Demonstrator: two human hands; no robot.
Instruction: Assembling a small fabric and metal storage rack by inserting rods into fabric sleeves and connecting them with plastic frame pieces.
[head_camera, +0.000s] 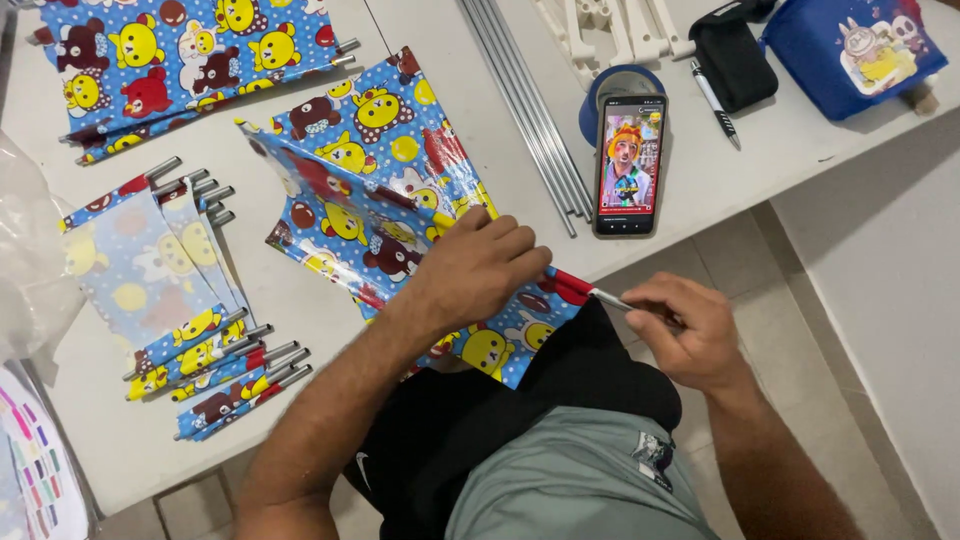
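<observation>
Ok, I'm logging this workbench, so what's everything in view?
printed fabric panel: one, blue with cartoon animals, table edge under the hands
thin rod: one, silver, sticking out of the panel's hem
finished panels with rods: several, blue, left and top left
metal rods: a bundle, silver, centre top
phone: one, screen lit, right of the rods
pen: one, beside the phone
left hand: pressing the panel
right hand: pinching the rod

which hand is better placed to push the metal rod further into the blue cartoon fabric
Right, probably. The right hand already pinches the metal rod at its exposed end, while the left hand presses flat on the blue cartoon fabric, holding it at the table edge.
</observation>
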